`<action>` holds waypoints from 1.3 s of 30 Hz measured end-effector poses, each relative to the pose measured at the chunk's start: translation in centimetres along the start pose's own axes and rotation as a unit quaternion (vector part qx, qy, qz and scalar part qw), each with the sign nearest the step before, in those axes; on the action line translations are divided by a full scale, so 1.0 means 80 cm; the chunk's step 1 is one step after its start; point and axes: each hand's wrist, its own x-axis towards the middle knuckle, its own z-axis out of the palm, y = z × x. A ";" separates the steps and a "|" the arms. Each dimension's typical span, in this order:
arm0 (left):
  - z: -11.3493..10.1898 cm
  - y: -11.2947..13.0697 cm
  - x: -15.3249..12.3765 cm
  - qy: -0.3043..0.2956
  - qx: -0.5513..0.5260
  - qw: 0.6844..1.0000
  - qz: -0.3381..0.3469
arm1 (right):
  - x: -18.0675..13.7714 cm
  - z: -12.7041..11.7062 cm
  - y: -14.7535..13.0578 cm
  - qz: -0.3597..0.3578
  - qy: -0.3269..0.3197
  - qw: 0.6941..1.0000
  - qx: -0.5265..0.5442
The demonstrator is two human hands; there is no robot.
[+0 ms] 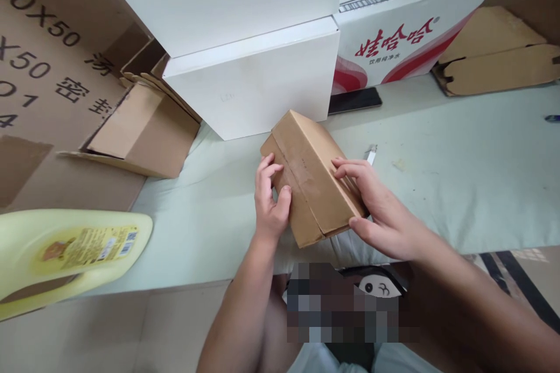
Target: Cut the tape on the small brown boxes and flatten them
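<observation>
A small brown cardboard box (pixel 308 172) rests tilted on a pale green sheet (pixel 459 175), its closed flaps facing up with a seam along the middle. My left hand (pixel 270 204) grips the box's near left edge, thumb on its side. My right hand (pixel 376 210) holds the right side, fingers laid across the top and thumb at the near corner. Both forearms reach in from the bottom of the view.
Two stacked white boxes (pixel 254 81) stand just behind. A white carton with red print (pixel 406 41) and a black phone (pixel 354 100) lie behind right. Folded brown cartons (pixel 144 128) sit left, flat cardboard (pixel 499 64) far right. A yellow plastic jug (pixel 65 250) lies at near left.
</observation>
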 end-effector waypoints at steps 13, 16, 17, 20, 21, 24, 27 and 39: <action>0.000 -0.003 -0.002 0.008 -0.001 1.000 0.008 | -0.004 0.006 0.003 0.000 0.013 1.000 0.013; 0.000 -0.002 -0.002 0.009 0.008 1.000 0.004 | -0.004 0.007 0.004 0.001 0.015 1.000 0.020; 0.000 -0.002 -0.003 0.009 0.010 1.000 0.002 | -0.004 0.008 0.004 0.002 0.016 1.000 0.022; 0.000 -0.002 -0.003 0.008 0.009 1.000 -0.002 | -0.004 0.008 0.006 -0.001 0.016 1.000 0.027; 0.000 -0.001 -0.003 0.008 0.008 1.000 -0.003 | -0.004 0.008 0.006 -0.001 0.016 0.999 0.027; 0.001 -0.002 -0.004 0.011 0.007 1.000 0.000 | -0.005 0.008 0.007 -0.005 0.016 0.999 0.028; 0.002 -0.003 -0.004 0.016 0.009 1.000 0.005 | -0.005 0.009 0.007 -0.009 0.018 0.999 0.028; 0.001 -0.002 -0.005 0.011 0.002 1.000 0.000 | -0.006 0.009 0.009 -0.014 0.018 0.999 0.031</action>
